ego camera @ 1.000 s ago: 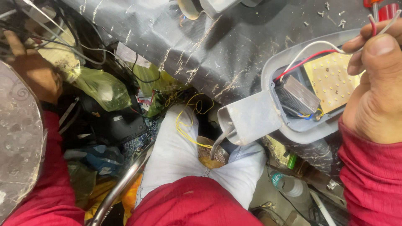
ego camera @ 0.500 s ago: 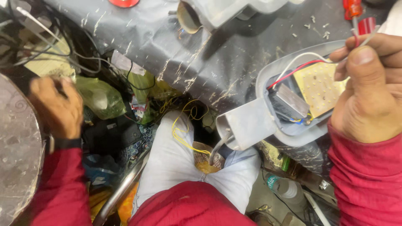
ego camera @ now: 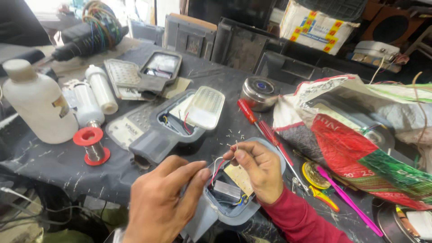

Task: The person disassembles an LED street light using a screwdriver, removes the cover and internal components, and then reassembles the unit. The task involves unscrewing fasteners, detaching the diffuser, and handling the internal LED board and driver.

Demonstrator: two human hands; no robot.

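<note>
I see a grey lamp housing [ego camera: 211, 211] with red and white wires [ego camera: 217, 167] and a pale yellow board [ego camera: 240, 177] inside. My right hand [ego camera: 257, 171] wears a dark red sleeve [ego camera: 301, 220]. On the black, white-flecked bench [ego camera: 54, 162] lie a red-handled screwdriver [ego camera: 258, 123], a red solder spool [ego camera: 91, 146], a white bottle [ego camera: 38, 103], a pink tool [ego camera: 348, 200] and a red, green and white sack [ego camera: 360, 144].

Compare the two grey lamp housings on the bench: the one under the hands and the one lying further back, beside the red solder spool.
The near housing sits at the table edge under both hands; the far housing lies untouched beside the red solder spool. The near one shows a bare yellowish board, while a frosted white cover rests tilted on the far one. The right hand pinches a wire on the near one, with the left hand beside it. Both are grey, open, and show coloured wires.
</note>
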